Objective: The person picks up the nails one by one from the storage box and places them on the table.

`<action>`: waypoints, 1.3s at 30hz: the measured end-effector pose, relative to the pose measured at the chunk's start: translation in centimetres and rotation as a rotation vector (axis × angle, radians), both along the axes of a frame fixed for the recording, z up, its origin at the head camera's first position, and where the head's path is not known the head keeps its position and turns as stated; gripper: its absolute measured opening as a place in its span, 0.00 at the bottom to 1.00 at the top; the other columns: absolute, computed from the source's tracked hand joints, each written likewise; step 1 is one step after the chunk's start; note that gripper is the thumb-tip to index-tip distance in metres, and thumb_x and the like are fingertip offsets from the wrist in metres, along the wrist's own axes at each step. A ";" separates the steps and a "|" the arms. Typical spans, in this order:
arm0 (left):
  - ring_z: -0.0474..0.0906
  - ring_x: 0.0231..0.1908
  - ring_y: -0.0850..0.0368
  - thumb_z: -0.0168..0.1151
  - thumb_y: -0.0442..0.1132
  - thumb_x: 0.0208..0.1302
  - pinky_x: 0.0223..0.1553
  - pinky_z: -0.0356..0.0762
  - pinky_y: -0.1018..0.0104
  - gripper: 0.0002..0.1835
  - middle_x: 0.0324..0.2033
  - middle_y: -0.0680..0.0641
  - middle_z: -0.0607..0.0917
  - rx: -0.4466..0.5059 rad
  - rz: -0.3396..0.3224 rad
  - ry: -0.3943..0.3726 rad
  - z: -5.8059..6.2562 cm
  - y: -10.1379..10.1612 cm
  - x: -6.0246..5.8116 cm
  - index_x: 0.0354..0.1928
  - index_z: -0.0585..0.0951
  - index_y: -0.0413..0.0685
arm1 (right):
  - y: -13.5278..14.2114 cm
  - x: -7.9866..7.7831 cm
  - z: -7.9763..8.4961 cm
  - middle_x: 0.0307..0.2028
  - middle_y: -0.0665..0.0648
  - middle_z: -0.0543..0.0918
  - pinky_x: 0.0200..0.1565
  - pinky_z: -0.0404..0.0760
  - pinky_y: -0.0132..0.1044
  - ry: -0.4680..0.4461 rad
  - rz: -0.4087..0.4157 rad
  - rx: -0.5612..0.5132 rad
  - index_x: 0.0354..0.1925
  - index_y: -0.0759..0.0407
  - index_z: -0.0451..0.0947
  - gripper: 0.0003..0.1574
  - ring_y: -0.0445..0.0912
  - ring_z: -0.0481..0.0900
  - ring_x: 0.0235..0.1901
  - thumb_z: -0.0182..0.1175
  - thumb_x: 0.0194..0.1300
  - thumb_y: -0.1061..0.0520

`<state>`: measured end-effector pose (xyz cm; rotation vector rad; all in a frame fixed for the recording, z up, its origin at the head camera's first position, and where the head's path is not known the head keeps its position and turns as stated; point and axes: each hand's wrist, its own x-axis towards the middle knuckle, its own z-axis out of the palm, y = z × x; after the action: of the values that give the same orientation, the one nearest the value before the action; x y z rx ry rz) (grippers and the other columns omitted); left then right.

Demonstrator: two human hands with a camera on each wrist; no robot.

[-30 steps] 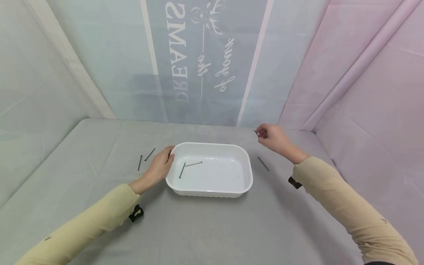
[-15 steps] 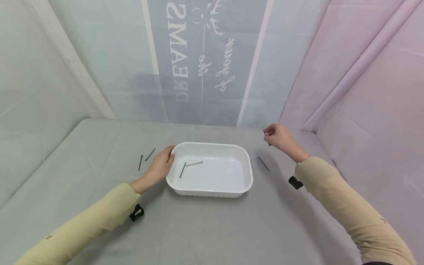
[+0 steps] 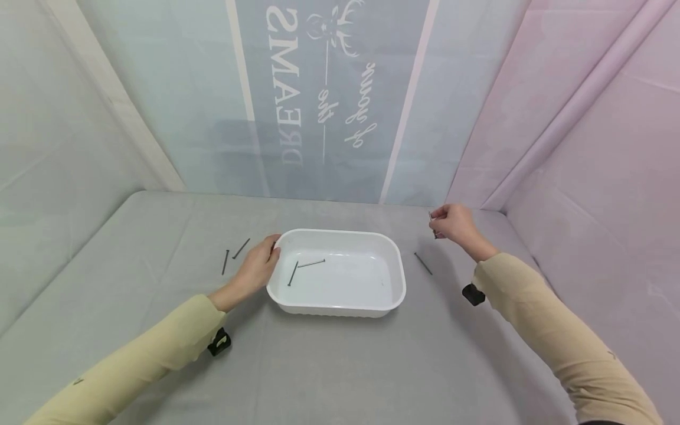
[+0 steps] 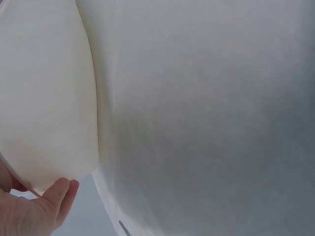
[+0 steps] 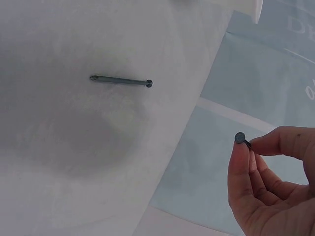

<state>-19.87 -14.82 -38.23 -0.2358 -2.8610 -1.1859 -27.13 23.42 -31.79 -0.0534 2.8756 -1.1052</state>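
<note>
My left hand [image 3: 258,261] grips the left rim of a white rectangular dish [image 3: 340,309], thumb over the edge and fingers outside. Inside the dish lie two nails [image 3: 311,263], near its left end. Up at the right, my right hand [image 3: 455,224] pinches another nail [image 5: 239,138] between thumb and fingertips; its round head faces the right wrist camera. That nail is held raised, roughly upright in the head view. Below this hand a single loose nail [image 3: 423,263] lies on the grey cloth, right of the dish.
Two more nails [image 3: 225,262] lie on the grey cloth [image 3: 329,372] left of the left hand. A printed fabric backdrop [image 3: 340,171] rises behind the table, with pale cloth walls on both sides. A black wrist camera [image 3: 474,294] hangs under each forearm.
My right hand has moved right and slightly nearer with its nail, which has turned from slanted to nearly upright. The left hand and the dish stay in place.
</note>
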 end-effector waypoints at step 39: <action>0.67 0.56 0.39 0.40 0.32 0.70 0.53 0.70 0.52 0.22 0.57 0.29 0.68 0.004 0.005 0.006 -0.1 0.1 -0.2 0.62 0.59 0.27 | 2.3 -1.3 -4.7 0.29 0.56 0.77 0.36 0.81 0.35 -0.248 -0.121 -0.087 0.49 0.76 0.70 0.21 0.40 0.76 0.26 0.52 0.59 0.63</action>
<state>-20.04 -14.73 -38.33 -0.2313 -2.8521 -1.1872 -28.41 25.73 -36.49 0.2394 2.6400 -1.1645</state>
